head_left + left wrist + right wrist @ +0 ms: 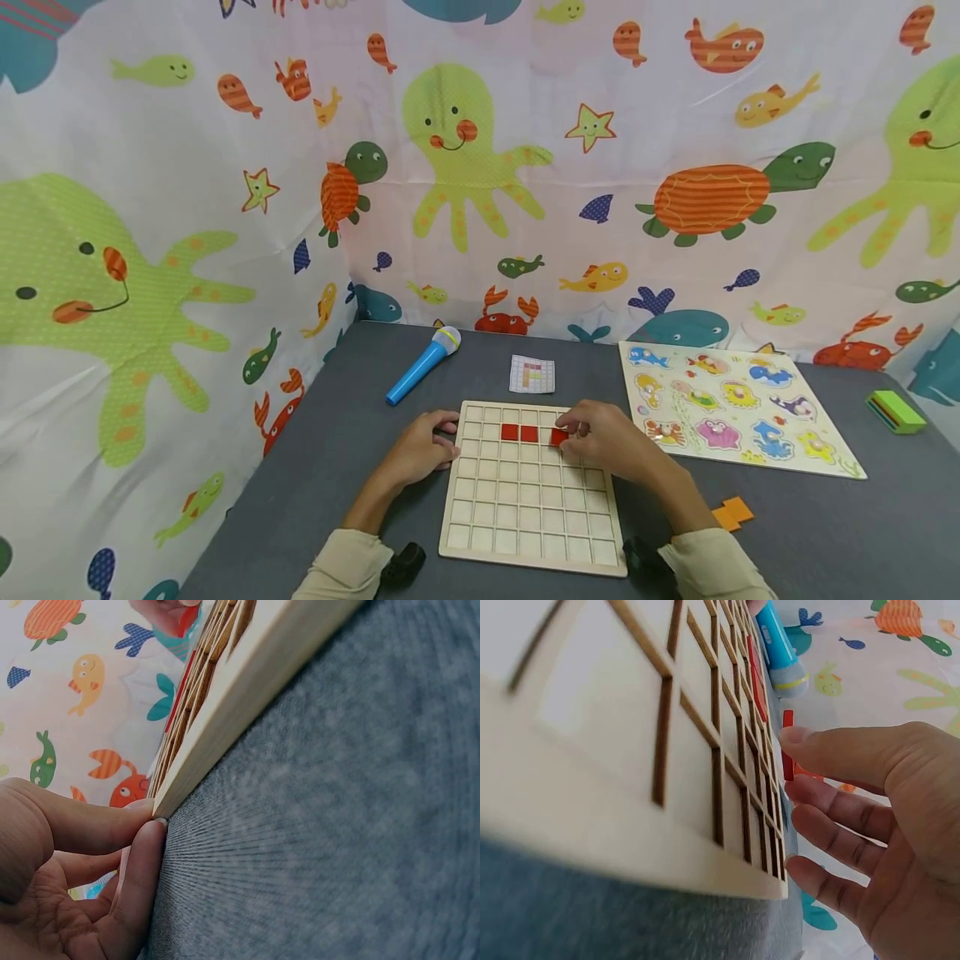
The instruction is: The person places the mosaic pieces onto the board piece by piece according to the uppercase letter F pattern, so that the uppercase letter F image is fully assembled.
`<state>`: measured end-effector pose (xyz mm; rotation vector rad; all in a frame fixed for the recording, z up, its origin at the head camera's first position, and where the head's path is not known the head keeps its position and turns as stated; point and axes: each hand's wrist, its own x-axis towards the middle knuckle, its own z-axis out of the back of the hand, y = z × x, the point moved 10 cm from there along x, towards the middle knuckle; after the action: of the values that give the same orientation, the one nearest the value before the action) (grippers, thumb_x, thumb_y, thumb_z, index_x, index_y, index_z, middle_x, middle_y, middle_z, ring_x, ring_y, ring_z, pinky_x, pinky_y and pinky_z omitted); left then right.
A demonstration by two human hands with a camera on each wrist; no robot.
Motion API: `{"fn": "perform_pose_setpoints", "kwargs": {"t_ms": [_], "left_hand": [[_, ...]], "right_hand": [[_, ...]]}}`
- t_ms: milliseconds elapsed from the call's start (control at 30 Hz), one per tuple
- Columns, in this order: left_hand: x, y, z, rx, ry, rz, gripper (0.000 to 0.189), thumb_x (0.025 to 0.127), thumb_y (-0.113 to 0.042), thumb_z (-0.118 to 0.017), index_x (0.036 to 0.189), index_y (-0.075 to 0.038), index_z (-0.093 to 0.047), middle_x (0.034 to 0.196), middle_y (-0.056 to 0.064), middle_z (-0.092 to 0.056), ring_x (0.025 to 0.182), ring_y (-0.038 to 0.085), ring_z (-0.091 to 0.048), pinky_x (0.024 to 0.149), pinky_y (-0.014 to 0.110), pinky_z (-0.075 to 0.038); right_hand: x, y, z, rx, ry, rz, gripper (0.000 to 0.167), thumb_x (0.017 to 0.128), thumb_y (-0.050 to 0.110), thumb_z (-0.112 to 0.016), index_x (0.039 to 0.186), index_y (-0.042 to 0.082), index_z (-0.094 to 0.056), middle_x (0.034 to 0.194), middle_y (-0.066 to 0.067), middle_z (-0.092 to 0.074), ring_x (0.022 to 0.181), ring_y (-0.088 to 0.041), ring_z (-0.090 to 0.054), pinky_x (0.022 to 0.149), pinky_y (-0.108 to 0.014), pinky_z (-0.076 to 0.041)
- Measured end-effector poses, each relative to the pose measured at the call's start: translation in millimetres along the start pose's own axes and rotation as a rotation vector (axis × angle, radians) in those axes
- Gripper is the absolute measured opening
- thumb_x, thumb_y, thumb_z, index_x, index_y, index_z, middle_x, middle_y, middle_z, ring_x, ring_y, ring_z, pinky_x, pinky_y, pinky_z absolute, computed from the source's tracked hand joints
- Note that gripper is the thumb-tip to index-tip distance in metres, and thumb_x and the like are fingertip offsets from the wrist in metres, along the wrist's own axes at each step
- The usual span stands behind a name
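Two flat red squares (509, 432) sit in the pale wooden board (529, 493), and the right hand (603, 437) pinches another red tile (557, 437) at an upper row, hiding nearby cells! Left hand (422, 448) pinches the board's edge. Around, on the grey, fabric-textured table (300, 517): blue microphone (420, 368), paper card (532, 375), sea-animal puzzle (742, 412).

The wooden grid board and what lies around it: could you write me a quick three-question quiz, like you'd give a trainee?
1. How many red tiles lie in the grid board, not counting the one pinched by the right hand?

2. True or false: the left hand touches the board's edge.

3. In the head view, where does the microphone lie relative to the small card?
A) To its left
B) To its right
C) On top of it

Key: 1. Two; 2. True; 3. A
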<state>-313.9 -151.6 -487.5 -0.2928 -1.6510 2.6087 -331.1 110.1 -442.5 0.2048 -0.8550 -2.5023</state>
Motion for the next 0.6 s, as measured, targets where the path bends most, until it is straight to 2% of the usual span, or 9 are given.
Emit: {"fn": "perform_pose_setpoints", "kwargs": {"t_ms": [133, 600], "left_hand": [[-1.2, -2.4, 0.1, -0.024, 0.006, -0.015, 0.056, 0.091, 0.006, -0.072, 0.145, 0.001, -0.059, 0.127, 0.017, -0.058, 0.095, 0.02, -0.067, 0.073, 0.037, -0.063], [-0.3, -1.1, 0.9, -0.015, 0.001, 0.016, 0.057, 0.091, 0.006, -0.072, 0.146, 0.0, -0.058, 0.127, 0.016, -0.058, 0.096, 0.02, -0.067, 0.073, 0.036, -0.063]], "right_hand": [[7.0, 0.7, -1.8, -0.017, 0.001, -0.006, 0.023, 0.094, 0.014, -0.08, 0.116, 0.007, -0.079, 0.095, 0.003, -0.068, 0.086, -0.013, -0.061, 0.072, -0.031, -0.054], [23.0, -1.5, -11.2, -0.042, 0.006, -0.013, 0.02, 0.094, 0.012, -0.08, 0.113, 0.007, -0.08, 0.096, 0.0, -0.069, 0.086, -0.013, -0.062, 0.076, -0.033, -0.055]]}}
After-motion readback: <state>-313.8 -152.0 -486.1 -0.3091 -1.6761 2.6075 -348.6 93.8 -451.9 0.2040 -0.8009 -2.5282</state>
